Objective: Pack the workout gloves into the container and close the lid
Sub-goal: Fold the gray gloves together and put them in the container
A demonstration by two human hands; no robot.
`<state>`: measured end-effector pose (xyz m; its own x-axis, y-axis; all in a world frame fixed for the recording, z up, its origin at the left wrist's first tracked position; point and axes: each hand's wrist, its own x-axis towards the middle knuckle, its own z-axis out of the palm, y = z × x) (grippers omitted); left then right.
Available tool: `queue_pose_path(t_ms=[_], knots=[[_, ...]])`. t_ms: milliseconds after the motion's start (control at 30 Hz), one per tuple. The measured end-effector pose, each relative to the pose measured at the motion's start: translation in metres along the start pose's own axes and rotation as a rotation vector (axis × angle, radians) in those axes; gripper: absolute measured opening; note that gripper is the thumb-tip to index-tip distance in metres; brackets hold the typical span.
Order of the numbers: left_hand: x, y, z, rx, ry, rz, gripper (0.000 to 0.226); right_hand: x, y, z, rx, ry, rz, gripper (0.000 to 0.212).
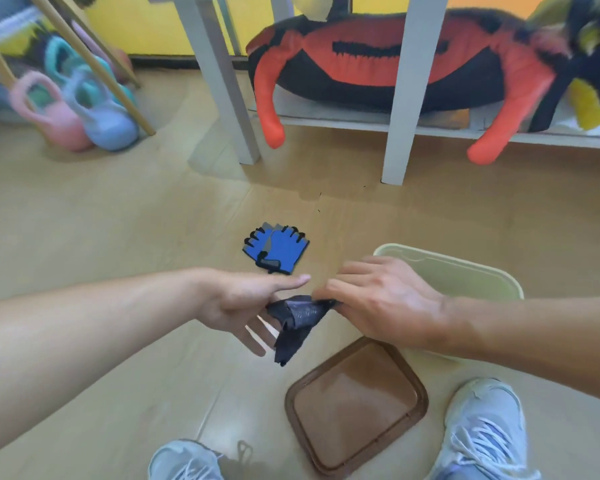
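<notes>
Brown lid [355, 407] flat on the floor [118, 341] between the shoes, rigid, with rounded corners. Above it, dark glove [297, 323]: thin, limp fabric, pinched shut in the right hand [378, 306]; left hand [243, 306] open, fingers spread under it. Best to fold flat, then lower into the pale green tub [465, 275] just behind. Farther, blue gloves [278, 251] on the floor, padded, fingerless, not yet packed.

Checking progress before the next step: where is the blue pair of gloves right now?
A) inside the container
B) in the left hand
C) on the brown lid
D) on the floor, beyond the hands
D: the blue gloves lie flat on the floor, untouched, past both hands.
</notes>
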<state>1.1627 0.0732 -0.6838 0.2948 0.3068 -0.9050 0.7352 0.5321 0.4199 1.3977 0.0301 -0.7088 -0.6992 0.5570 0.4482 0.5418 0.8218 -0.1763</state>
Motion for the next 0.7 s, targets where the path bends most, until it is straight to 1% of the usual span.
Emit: queue_pose_path(t_ms=[67,100,200,300,367,467,533,600,633,700], knots=[[-0.006,-0.002,0.008,0.019,0.033,-0.008,0.073,-0.008,-0.001,-0.008,0.000,0.017,-0.038,0.010],[-0.008,-0.002,0.013,0.014,0.059,0.007,0.068,-0.013,-0.002,-0.010,0.016,0.022,-0.033,0.011],[-0.009,0.005,0.023,-0.029,0.206,0.144,0.039,-0.031,0.001,-0.013,0.057,-0.035,0.049,0.018],[0.004,0.021,0.012,0.050,0.476,0.263,0.030,-0.051,0.007,-0.015,0.148,-0.133,0.256,0.023],[0.008,0.034,0.000,0.092,0.592,0.275,0.027,-0.056,0.013,-0.021,0.245,-0.183,0.456,0.019],[0.011,0.052,-0.013,0.204,0.642,0.265,0.020,-0.059,0.036,-0.033,0.382,-0.262,0.805,0.012],[0.014,0.058,-0.018,0.183,0.639,0.271,0.015,-0.052,0.054,-0.041,0.348,-0.350,0.906,0.005],[0.024,0.059,-0.022,0.163,0.629,0.262,0.013,-0.043,0.070,-0.048,0.347,-0.387,0.965,0.010],[0.029,0.060,-0.022,0.131,0.624,0.263,0.012,-0.039,0.076,-0.052,0.384,-0.388,1.001,0.013],[0.040,0.057,-0.019,-0.011,0.624,0.288,0.013,-0.030,0.084,-0.052,0.526,-0.315,1.095,0.013]])
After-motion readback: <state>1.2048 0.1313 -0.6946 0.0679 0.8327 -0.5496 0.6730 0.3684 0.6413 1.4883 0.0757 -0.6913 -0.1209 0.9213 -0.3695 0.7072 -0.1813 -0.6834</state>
